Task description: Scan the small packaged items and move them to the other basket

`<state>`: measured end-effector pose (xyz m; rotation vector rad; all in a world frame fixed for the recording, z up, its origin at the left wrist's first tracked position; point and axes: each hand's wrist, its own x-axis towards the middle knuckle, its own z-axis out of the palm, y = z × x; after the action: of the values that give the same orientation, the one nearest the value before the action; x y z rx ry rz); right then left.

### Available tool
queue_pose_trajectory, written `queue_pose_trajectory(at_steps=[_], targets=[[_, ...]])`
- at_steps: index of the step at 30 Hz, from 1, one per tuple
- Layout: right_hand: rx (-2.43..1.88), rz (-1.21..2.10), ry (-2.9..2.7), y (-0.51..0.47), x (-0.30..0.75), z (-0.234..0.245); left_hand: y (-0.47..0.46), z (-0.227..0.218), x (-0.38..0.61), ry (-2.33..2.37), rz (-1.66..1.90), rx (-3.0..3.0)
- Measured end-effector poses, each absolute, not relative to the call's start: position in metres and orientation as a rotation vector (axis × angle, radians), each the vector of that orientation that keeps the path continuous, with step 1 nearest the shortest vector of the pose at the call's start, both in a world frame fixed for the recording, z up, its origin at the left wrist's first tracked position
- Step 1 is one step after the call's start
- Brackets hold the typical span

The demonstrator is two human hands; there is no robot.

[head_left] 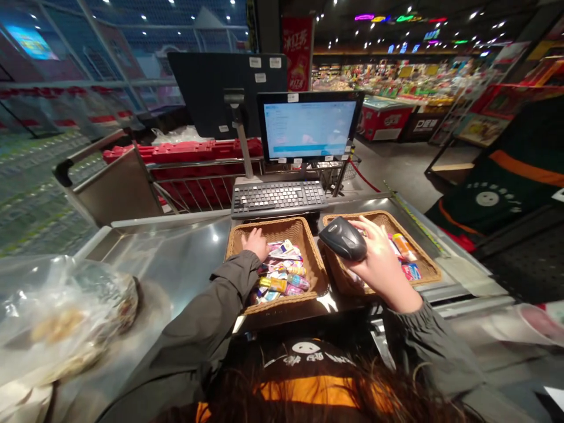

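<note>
My right hand (375,251) is wrapped round a black barcode scanner (343,238), held over the right wicker basket (429,267). Inside that basket lie small packaged items, among them an orange tube (404,247) and a blue packet (412,271), partly hidden by the hand and scanner. At the far left part of the left wicker basket (318,267) is my left hand (255,243), palm down with its fingers apart and nothing visible in them. Beside it, a heap of small colourful packets (286,251) and little bottles (298,281) fills the basket.
Behind the baskets stand a black keyboard (278,197) and a lit monitor (311,130). A second screen (220,88) is turned away from me. Plastic bags (61,323) lie on the metal counter (170,264) at left. A shopping cart (194,185) stands beyond the counter.
</note>
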<state>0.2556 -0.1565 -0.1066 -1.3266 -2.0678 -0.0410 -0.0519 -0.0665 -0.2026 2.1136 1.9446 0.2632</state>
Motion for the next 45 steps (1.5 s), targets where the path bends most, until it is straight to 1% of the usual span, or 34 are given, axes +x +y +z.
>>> queue_pose_trajectory(at_steps=[2,5,8,11,15,19,25,29,31,33,34,38,40,42,45], targets=[[-1.387,-0.085,-2.004,-0.158,0.274,-0.105,-0.063,-0.194,-0.048,1.927,0.246,2.180],[-1.490,-0.170,-1.889,-0.160,0.304,-0.103,-0.060,-0.175,-0.025,1.746,0.298,2.384],[-1.570,-0.234,-1.772,-0.163,0.331,-0.100,-0.059,-0.159,0.018,1.515,0.350,2.515],[-1.609,-0.256,-1.721,-0.165,0.350,-0.100,-0.061,-0.157,0.070,1.344,0.333,2.562],[-1.615,-0.257,-1.705,-0.166,0.368,-0.103,-0.062,-0.173,0.137,1.140,0.210,2.608],[-1.611,-0.251,-1.701,-0.164,0.380,-0.105,-0.060,-0.200,0.187,1.064,0.042,2.654],[-1.594,-0.262,-1.675,-0.154,0.396,-0.109,-0.057,-0.234,0.220,1.066,0.052,2.643],[-1.579,-0.242,-1.687,-0.146,0.405,-0.111,-0.057,-0.238,0.228,1.066,0.073,2.594],[-1.559,-0.236,-1.693,-0.142,0.411,-0.112,-0.053,-0.228,0.228,1.080,0.104,2.572],[-1.545,-0.251,-1.692,-0.139,0.417,-0.111,-0.045,-0.208,0.222,1.124,0.172,2.544],[-1.543,-0.262,-1.691,-0.137,0.419,-0.111,-0.039,-0.194,0.217,1.158,0.221,2.533],[-1.511,-0.282,-1.743,-0.128,0.424,-0.105,-0.020,-0.126,0.181,1.317,0.636,2.499],[-1.464,-0.287,-1.785,-0.122,0.419,-0.100,-0.015,-0.094,0.159,1.408,0.767,2.498],[-1.401,-0.289,-1.831,-0.115,0.409,-0.093,-0.014,-0.069,0.138,1.486,0.863,2.508],[-1.301,-0.291,-1.886,-0.108,0.387,-0.082,-0.016,-0.044,0.110,1.577,0.945,2.539]])
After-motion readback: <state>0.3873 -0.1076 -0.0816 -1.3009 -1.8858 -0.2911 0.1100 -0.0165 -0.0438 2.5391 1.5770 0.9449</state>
